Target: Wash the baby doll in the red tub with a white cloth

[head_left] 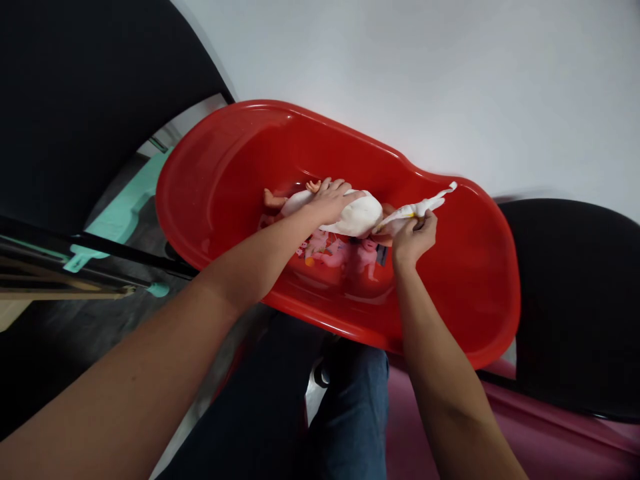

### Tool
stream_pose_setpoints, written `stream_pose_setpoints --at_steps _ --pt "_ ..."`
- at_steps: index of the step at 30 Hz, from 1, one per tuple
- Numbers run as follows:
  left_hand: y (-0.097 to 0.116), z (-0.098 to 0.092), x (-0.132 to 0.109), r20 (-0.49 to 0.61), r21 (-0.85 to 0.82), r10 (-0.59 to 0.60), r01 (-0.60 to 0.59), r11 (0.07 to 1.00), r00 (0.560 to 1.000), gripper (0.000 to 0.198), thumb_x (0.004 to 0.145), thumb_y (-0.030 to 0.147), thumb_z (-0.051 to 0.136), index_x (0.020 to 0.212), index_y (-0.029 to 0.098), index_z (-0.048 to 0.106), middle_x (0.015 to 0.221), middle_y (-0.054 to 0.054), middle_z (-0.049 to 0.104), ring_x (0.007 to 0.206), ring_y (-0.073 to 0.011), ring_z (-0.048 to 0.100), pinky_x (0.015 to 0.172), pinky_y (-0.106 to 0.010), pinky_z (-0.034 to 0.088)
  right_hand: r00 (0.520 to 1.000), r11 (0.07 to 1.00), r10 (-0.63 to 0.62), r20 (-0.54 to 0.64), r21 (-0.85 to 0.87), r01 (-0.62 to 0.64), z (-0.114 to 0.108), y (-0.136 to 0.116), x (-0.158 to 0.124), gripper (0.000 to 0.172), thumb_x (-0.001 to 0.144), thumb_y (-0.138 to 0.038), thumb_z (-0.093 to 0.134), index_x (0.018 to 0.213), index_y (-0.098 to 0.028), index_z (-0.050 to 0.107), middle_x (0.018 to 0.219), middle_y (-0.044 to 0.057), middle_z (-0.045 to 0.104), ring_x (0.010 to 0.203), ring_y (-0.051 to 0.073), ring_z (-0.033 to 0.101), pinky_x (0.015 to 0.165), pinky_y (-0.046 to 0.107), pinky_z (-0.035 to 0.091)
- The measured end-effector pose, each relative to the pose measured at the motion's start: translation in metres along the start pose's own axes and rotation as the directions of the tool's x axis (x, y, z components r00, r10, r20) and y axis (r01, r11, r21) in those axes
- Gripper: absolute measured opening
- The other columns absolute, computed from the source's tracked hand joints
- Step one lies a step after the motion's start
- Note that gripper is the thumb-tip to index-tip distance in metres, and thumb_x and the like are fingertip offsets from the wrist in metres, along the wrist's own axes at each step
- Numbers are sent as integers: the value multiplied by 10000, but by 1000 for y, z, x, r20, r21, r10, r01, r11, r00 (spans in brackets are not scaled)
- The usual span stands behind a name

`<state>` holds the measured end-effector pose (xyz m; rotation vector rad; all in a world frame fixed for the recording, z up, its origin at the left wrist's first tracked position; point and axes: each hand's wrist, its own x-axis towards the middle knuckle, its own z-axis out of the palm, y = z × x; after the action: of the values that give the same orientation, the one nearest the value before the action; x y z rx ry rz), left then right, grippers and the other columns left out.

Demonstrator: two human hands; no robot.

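Observation:
A baby doll (361, 212) with a white body lies in a red baby bathtub (465, 267). One small doll hand (313, 187) sticks up beside my fingers, and another limb (274, 199) points left. My left hand (333, 201) lies across the top of the doll's body with its fingers spread. Beside the doll's right end, my right hand (416, 239) is closed on a white cloth (406, 212) with a small yellow mark. The cloth's thin end rises up and to the right. The doll's head cannot be made out.
A picture of pink babies (333, 257) shows on the tub floor under the doll. Black round seats (575, 300) stand on both sides, the left one (100, 80) larger in view. A mint-green plastic piece (117, 213) is at the left. A pale wall (450, 80) rises behind the tub.

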<state>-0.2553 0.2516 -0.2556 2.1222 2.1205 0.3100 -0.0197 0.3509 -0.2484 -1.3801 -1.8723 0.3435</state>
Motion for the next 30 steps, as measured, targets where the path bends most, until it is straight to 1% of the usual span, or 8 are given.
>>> stream_pose_setpoints --at_steps 2,4,6,8,15,20,25,30 --pt "0 0 0 4 4 4 -4 1000 1000 845 981 130 623 1757 328 351 1652 -140 446 1567 -364 347 1322 -587 229 994 988 -97 41 -116 102 -1 -5 -3 513 1005 -203 428 1429 -73 685 1350 202 671 1236 275 588 1127 427 443" --pt "0 0 0 3 6 7 -7 1000 1000 860 970 123 639 1755 327 351 1653 -139 444 1566 -359 350 1325 -579 229 967 949 -125 223 -256 182 3 -4 -8 501 995 -226 494 1425 -136 734 1455 183 642 1328 336 547 1156 506 415" --pt "-1 0 0 -3 -1 9 -9 1000 1000 841 979 126 623 1753 319 356 1658 -141 439 1572 -356 345 1330 -575 221 917 914 -126 378 -315 255 10 3 -13 526 1022 -266 507 1500 -187 713 1645 146 514 1474 385 451 1217 571 355" --pt "-1 1 0 -1 -12 5 -5 1000 1000 819 991 133 597 1753 315 360 1667 -142 431 1587 -362 328 1335 -585 208 899 902 -114 423 -336 273 14 13 -14 553 1063 -297 469 1576 -225 662 1728 119 416 1553 395 374 1259 602 302" --pt "-3 4 3 -2 -17 14 -14 1000 1000 870 958 132 599 1765 316 335 1662 -135 439 1581 -379 322 1332 -590 200 915 940 73 396 -334 69 10 27 -2 631 1102 -306 391 1724 -250 479 1692 128 461 1484 372 488 1256 570 363" --pt "-3 5 3 -6 6 16 -16 1000 1000 888 934 99 591 1761 312 346 1650 -142 454 1549 -371 353 1311 -569 230 910 961 233 344 -227 -161 10 44 2 617 1126 -380 330 1695 -205 496 1640 163 509 1430 357 546 1214 550 414" --pt "-4 6 3 -10 -12 12 -12 1000 1000 900 921 108 599 1762 312 350 1665 -139 445 1569 -382 328 1318 -571 209 898 941 339 280 -98 -325 17 72 7 514 1099 -367 317 1391 -155 683 1340 169 682 1175 266 654 1025 380 526" --pt "-3 5 4 3 -19 4 -4 1000 1000 925 915 108 620 1770 316 333 1685 -141 421 1585 -390 307 1321 -572 202 843 904 426 329 -125 -408 23 89 13 407 1043 -408 451 1142 -113 713 1049 173 700 928 243 648 816 324 541"
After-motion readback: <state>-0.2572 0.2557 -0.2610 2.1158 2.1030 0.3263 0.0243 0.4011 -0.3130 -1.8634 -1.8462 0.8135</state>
